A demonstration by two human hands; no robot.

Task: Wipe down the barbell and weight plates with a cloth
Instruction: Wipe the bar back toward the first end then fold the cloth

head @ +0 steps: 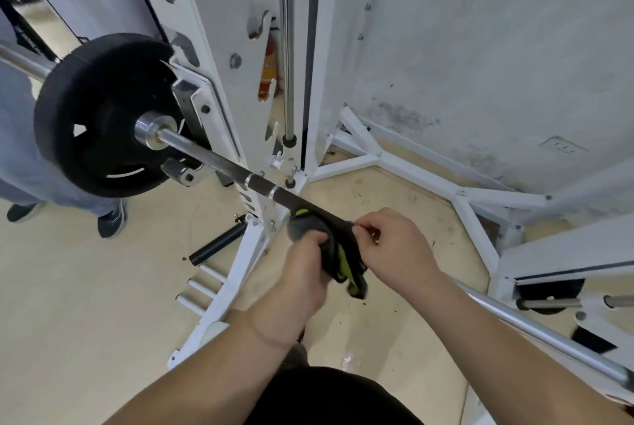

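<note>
Left forearm (212, 356) and right forearm (497, 332) bare up to the near edge; left hand (302, 266) and right hand (394, 249) bare too. Plain matte black fabric garment (329, 397) near centre.

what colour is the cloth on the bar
The cloth is black and dark grey with lime-green patches; the head view shows it.

We see a black weight plate (92, 95), a barbell (206, 155) that is shiny silver for most of its length with one dull brown-black stretch ringed by silver bands, and a cloth (338, 253) of dark grey and black with lime-yellow patches. The rack (219, 30) is white, the floor (85, 287) pale beige with scattered dark flecks, and the wall (497, 30) off-white with grey mottled stains low down. We also note light grey-blue trousers (17, 150) and dark navy shoes (111, 218).
</note>
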